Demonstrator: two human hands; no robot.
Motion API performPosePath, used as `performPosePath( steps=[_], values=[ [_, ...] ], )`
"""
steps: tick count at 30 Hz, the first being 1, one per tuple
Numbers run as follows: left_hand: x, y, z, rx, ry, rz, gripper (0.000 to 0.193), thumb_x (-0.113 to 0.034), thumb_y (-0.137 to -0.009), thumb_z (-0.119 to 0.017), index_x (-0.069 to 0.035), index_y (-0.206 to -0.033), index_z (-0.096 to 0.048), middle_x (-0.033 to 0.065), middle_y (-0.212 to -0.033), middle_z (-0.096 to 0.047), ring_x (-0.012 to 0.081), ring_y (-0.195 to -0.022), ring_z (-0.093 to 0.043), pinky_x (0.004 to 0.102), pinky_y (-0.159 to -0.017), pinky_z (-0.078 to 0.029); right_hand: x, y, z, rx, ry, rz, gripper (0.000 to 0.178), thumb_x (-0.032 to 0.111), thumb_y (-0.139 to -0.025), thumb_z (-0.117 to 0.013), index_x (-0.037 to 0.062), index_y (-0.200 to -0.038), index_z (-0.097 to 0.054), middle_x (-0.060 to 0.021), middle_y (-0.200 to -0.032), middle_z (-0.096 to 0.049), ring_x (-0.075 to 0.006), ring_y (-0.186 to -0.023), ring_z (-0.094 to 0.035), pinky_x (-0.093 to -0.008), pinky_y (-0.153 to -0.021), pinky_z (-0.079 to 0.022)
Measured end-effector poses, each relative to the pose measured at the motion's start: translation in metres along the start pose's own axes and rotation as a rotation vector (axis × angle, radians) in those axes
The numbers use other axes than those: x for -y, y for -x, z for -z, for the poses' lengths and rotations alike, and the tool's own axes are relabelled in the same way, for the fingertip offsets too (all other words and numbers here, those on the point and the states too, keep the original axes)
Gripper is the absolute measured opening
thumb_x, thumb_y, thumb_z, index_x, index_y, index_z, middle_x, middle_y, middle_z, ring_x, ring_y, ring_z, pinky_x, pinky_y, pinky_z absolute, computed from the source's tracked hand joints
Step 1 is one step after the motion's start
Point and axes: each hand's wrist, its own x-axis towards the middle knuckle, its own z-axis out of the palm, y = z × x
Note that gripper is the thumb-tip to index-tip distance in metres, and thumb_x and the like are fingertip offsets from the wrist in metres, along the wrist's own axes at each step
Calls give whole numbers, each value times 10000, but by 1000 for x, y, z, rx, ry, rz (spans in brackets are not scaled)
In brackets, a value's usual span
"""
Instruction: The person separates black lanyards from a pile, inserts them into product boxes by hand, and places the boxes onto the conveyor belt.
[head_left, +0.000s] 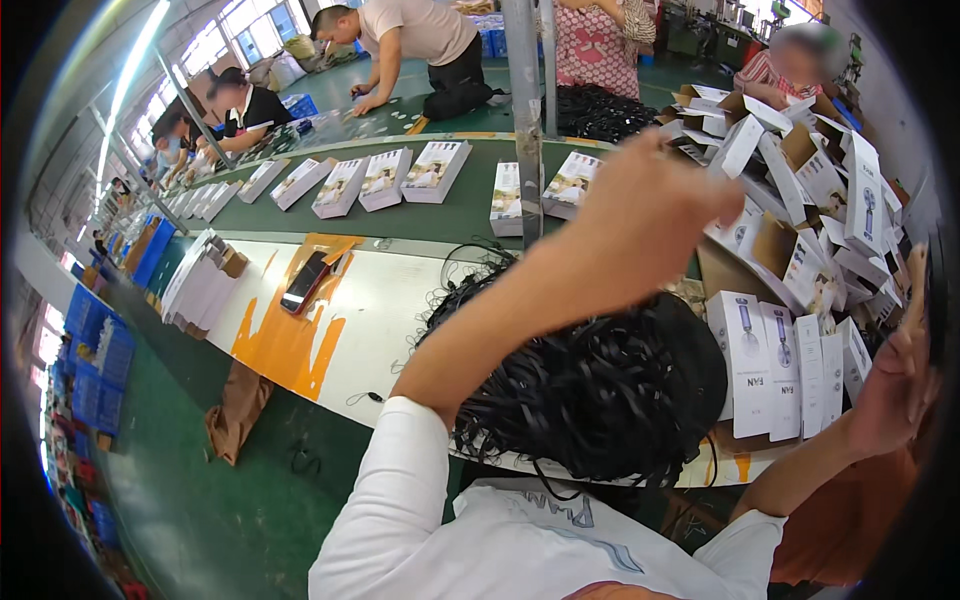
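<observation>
My left hand [650, 205] is raised over the table, near the jumble of white boxes [790, 180] at the right. Motion smears its fingers, so whether it holds anything does not show. My right hand [895, 385] is at the far right edge, beside a row of upright white fan boxes [745, 360]. Its fingers stretch upward and apart, and nothing shows in them. Below my left forearm lies a large tangled heap of black straps [590, 390]. Several of the jumbled boxes have their flaps up, showing brown cardboard inside.
Flat boxes [435, 170] lie in a line on the green conveyor belt [455, 205], behind a metal post [523, 110]. A phone [305, 283] rests on orange tape at left, near stacked white cartons [200, 285]. Several people work across the belt. Blue crates [100, 350] stand at far left.
</observation>
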Motion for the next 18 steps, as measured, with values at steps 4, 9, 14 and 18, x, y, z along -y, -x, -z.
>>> performPosePath(
  steps=[4, 9, 14, 18],
  values=[
    [-15, -48, 13, -373, 566, 122, 30, -10, -749, -538, -18, -767, -561, 141, -598, -540, 283, -526, -530, 330, -496, -399, -43, 10, 33, 14, 186, 4, 104, 132, -888, -455, 99, -860, -360, 5, -688, -339, -96, -628, -376, -296, -696, -333],
    [-15, 4, -50, 2, 506, 325, 62, -78, -804, -524, -60, -864, -517, 132, -697, -604, 356, -665, -583, 416, -569, -444, -97, 11, 57, -182, 1275, -225, 441, 360, -839, -575, 24, -1108, -478, -76, -1041, -525, -166, -973, -497, -332, -882, -360],
    [-35, 19, -64, 281, 359, 331, 193, -73, -836, -498, -81, -1018, -436, 119, -699, -603, 332, -603, -590, 417, -535, -437, -117, 53, 81, 67, 958, -489, 704, 457, -804, -601, -46, -1249, -390, -162, -1248, -444, -254, -1175, -439, -397, -988, -316],
    [-32, -6, -40, 153, 233, 188, 142, -66, -837, -489, -73, -975, -458, 95, -684, -602, 324, -584, -588, 405, -510, -427, -137, 51, 93, 281, 485, -975, 480, 407, -828, -591, -7, -1040, -475, -124, -984, -542, -225, -810, -585, -348, -821, -430]
  ],
)
